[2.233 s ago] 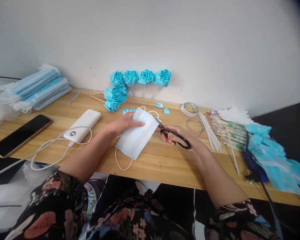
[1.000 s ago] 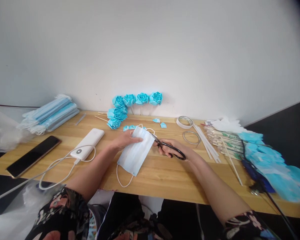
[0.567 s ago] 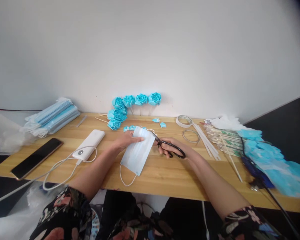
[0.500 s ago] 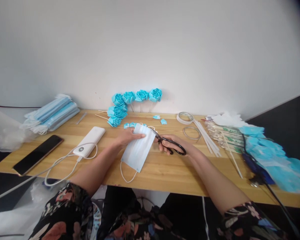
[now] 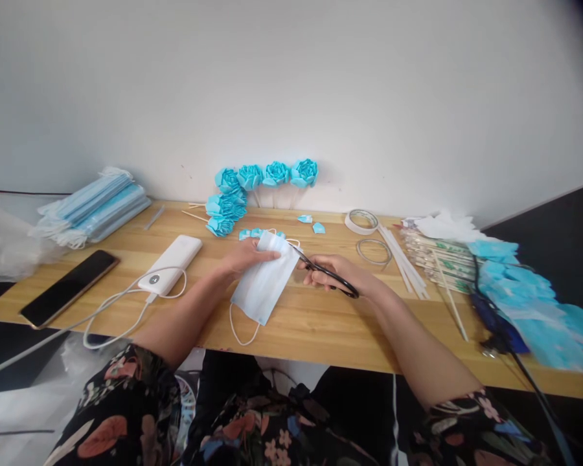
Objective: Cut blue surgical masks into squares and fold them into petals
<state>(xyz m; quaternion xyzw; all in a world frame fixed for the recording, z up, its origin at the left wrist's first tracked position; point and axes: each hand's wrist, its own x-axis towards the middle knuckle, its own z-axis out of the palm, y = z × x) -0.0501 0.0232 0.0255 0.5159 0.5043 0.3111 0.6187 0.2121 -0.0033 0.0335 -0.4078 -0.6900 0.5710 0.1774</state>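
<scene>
My left hand (image 5: 247, 254) pinches a pale blue face mask (image 5: 265, 285) near its upper edge, thumb lying over the front. The mask hangs at a slant above the table, one white ear loop dangling from its lower end. My right hand (image 5: 333, 272) grips black-handled scissors (image 5: 340, 279). Their blades reach the mask's upper right corner, beside the other ear loop. Whether the blades are cutting there, I cannot make out. Small blue folded pieces (image 5: 256, 233) lie just behind the mask, partly covered by it.
Blue flowers on sticks (image 5: 276, 173) lean against the wall. At left are stacked masks (image 5: 94, 204), a phone (image 5: 70, 288) and a cabled power bank (image 5: 172, 262). At right are a tape roll (image 5: 361, 222), a wire coil (image 5: 373, 252), white strips (image 5: 402, 259), packaged sticks (image 5: 437, 259) and blue cut material (image 5: 519, 291).
The scissors have turned and their handles look closer together now. The mask is still in my left hand, shifted slightly. The whole view has moved a little.
</scene>
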